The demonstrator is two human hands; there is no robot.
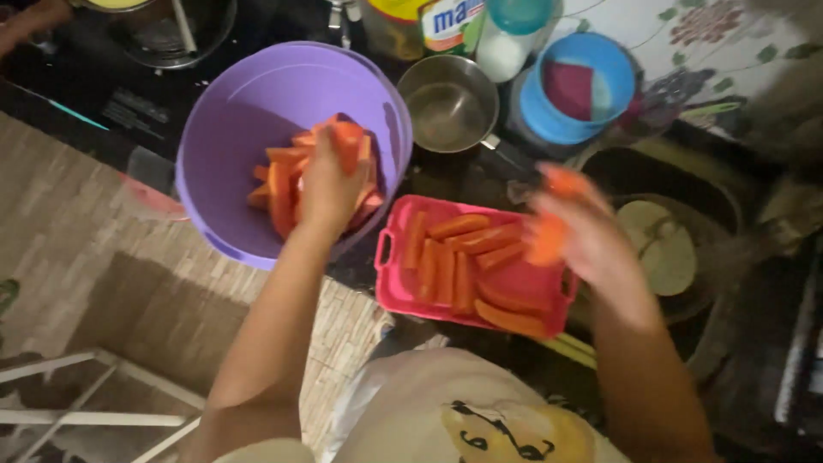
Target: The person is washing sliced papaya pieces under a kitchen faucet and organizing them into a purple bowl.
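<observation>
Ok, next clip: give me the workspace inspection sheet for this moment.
Surface: dark counter, crowded.
Job's things: purple bowl with orange carrot pieces; pink tray with carrot sticks laid in it.
Clutter: small steel pot, blue lidded container, white bottle, glass-lidded pot, dark pan holding pale round pieces.
Grippers: left hand grips a carrot piece over the purple bowl; right hand, blurred, holds carrot pieces by the tray's right end.
Cables: nothing seen.
Surroundings: woven mat floor, white frame, floral cloth.
</observation>
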